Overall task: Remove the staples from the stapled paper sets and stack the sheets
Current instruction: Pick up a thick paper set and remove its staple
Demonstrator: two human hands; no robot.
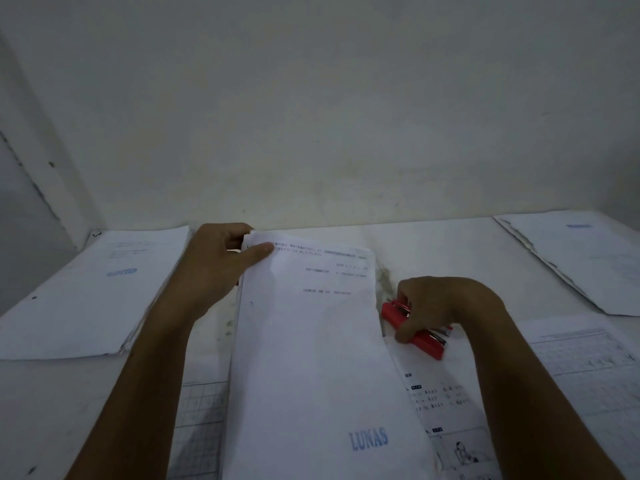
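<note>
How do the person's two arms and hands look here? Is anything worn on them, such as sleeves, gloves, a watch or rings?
Both forearms are bare up to the bottom edge of the picture: no sleeves show. The left hand and the right hand wear no gloves. No watch or bracelet shows on either wrist, and no ring on the fingers that are visible; some fingers are hidden.

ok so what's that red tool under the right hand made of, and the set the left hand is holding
The red tool looks like glossy moulded plastic with shiny metal parts, judging by the bright glints along its top. The set is plain matte white paper: thin, printed, bending where the left hand pinches its corner. The right hand curls around the tool.
</note>
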